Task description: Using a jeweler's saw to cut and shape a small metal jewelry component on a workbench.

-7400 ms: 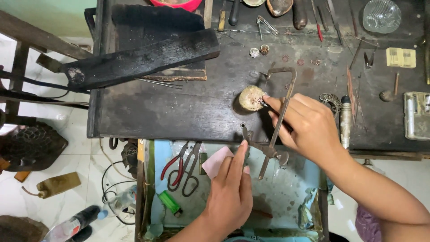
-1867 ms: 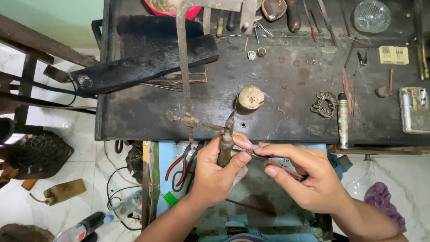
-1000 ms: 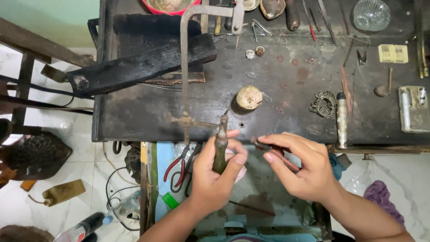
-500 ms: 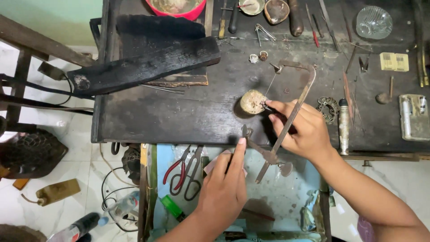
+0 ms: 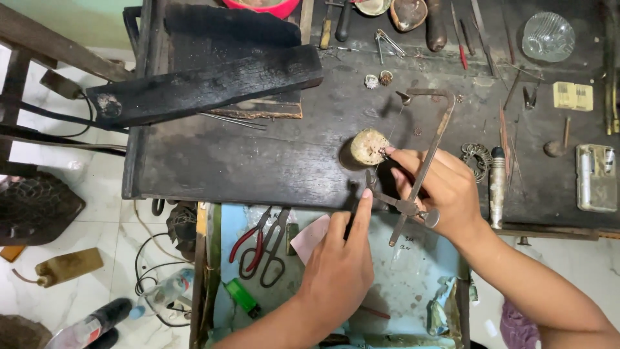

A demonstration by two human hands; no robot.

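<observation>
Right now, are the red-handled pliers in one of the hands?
No, the red-handled pliers lie in the blue drawer, while the right hand grips a saw frame.

Two bare forearms enter from the bottom edge of the head view. No sleeves, cuffs or gloves show on either arm up to the frame border. Left hand (image 5: 336, 271): bare, no ring, watch or band visible on wrist or fingers (image 5: 365, 201); nails short. Right hand (image 5: 439, 187): also bare, no ring or strap seen; wrist uncovered. Rest of the body lies outside the frame; any clothing cannot be told.
</observation>
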